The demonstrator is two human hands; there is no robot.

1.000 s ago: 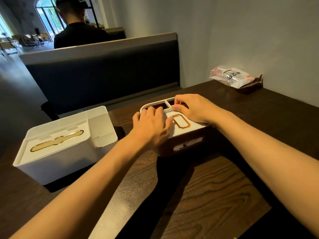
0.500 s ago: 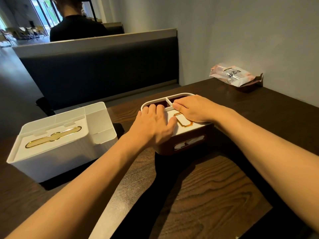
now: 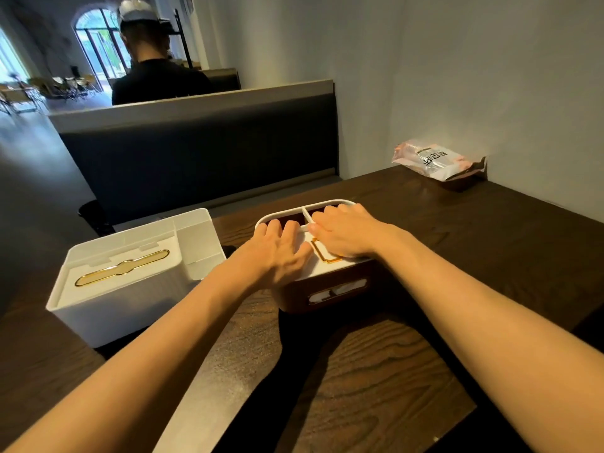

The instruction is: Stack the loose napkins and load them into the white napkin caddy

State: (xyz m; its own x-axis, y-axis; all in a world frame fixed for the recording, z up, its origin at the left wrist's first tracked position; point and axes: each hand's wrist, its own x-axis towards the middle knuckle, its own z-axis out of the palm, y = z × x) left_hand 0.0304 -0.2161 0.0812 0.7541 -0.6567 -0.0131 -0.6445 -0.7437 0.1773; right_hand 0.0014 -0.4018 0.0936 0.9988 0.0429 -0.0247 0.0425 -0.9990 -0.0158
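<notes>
Both flat, spread hands, left hand and right hand, have stayed pressing the brown caddy's white lid down, suggesting closing, beside the white napkin caddy.

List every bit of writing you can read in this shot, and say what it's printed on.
Plastic packet by the wall: dark characters on a pale label, seen at an angle and too blurred to read.
White caddy: gold slot, no text.
Brown box under both hands: gold frame outline, no text visible.

Both hands flat on caddy lid
</notes>
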